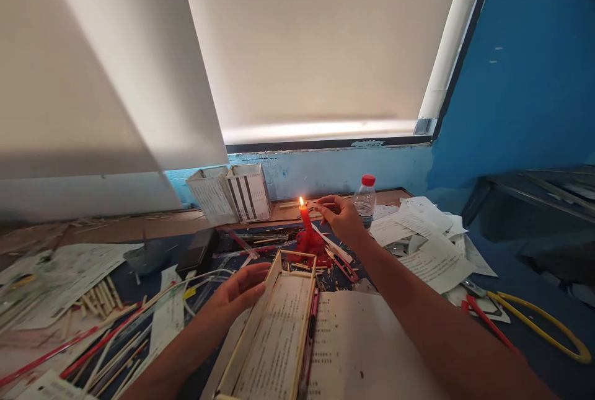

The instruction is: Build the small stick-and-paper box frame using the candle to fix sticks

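My left hand [244,291] is closed on the left wall of a long open box [279,325] made of printed paper edged with thin sticks. The box lies tilted toward me over an open book [372,338]. Beyond it a lit red candle [305,217] stands upright in a mound of melted red wax [310,244]. My right hand [341,217] reaches out just right of the flame, thumb and fingers pinched together. Whatever small thing sits between those fingertips is too tiny to name. A red utility knife [343,265] lies just below that hand.
Two paper boxes [248,192] stand against the wall. A red-capped bottle [365,201] is behind my right hand, with loose papers [434,245] and yellow-handled scissors [553,325] farther right. Sticks [100,297] and red straws [51,356] litter the left side.
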A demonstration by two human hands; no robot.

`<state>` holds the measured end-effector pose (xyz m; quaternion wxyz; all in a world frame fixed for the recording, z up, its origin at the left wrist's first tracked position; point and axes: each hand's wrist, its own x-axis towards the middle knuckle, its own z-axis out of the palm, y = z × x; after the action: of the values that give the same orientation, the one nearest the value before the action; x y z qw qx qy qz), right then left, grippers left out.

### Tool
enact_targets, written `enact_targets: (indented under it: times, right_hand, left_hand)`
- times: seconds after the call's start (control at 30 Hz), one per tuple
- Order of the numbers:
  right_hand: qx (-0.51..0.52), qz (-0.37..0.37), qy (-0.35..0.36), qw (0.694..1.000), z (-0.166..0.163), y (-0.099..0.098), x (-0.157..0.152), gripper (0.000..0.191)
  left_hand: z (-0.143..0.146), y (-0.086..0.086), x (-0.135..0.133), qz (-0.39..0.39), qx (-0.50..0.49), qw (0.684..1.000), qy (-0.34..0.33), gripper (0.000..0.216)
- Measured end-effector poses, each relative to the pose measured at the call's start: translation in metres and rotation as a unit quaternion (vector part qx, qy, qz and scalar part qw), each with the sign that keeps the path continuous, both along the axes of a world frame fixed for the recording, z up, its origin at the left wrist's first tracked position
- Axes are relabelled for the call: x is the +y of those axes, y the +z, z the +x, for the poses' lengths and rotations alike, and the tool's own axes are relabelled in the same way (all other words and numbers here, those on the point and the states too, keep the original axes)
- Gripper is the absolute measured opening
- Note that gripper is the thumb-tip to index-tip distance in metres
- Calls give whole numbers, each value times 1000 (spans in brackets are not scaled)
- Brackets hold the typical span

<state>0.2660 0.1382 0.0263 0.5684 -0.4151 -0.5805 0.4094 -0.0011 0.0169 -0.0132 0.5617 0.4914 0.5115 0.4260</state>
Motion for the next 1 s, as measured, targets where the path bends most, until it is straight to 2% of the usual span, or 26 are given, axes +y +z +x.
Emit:
enact_targets:
  times: [0.27,0.43,0.63,0.8,1.0]
  right_hand:
    - [14,-2,-6,1000,7,-5,-1,18]
    - [36,12,7,999,3,-3,-1,25]
    - [73,58,-7,996,7,13,-5,32]
    - [88,83,-29,992,14,23,-4,34]
    - [73,44,-10,996,5,7,-2,31]
  left_hand:
    - [0,0,-1,7,17,1000,0,63]
    - [4,3,-2,1,5,1000,29,61]
    - [-2,10,3,13,25,998,58,48]
    - [-8,8,4,36,42,994,99,47]
    - [-6,4,6,34,36,993,112,57]
